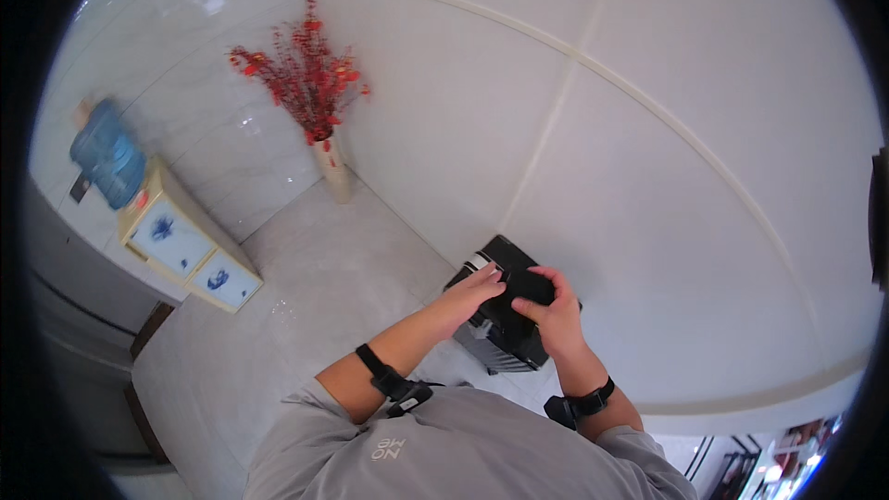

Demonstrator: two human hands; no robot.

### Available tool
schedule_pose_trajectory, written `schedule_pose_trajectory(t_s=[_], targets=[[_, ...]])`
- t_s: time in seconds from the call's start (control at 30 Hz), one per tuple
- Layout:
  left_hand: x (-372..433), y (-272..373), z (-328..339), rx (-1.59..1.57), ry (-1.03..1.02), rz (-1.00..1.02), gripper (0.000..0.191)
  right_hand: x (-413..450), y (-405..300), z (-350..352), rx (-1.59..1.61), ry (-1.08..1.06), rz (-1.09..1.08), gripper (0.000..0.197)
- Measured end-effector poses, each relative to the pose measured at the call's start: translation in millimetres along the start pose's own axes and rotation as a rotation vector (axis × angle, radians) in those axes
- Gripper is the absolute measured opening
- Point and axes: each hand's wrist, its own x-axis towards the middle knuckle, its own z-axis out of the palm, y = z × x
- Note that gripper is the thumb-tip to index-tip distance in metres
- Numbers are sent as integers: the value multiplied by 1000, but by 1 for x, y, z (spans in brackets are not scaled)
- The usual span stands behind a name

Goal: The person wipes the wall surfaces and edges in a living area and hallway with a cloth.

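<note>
Between my hands is a small flat black object [529,287], perhaps a pouch or a box. My right hand [558,312] grips it, with thumb on the near side and fingers over the far edge. At its left edge is my left hand [474,293], fingers stretched out and close together; whether they touch the object or only the case is unclear. Below both hands a black case with ribbed sides [510,359], like a suitcase, stands on the floor by the wall. A pale strip [476,262] shows on its top. Black on black hides where object and case meet.
White wall panels [667,222] rise right behind the case. A vase [335,173] with red decorative branches [305,76] stands in the corner. Farther left is a water dispenser [187,243] with a blue bottle [111,153]. Grey floor tiles [298,333] lie between. A grey sofa-like surface [76,333] borders the left.
</note>
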Motion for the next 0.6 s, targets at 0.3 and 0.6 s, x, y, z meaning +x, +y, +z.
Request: schedule_pose_trajectory(t_s=[0.3,0.6], targets=[[23,20,-88,359,35,-170,53,60,-39,-201,-604,1809,-691,49],[54,34,-230,319,231,-217,47,249,7,-112,-848,1600,-953,52]])
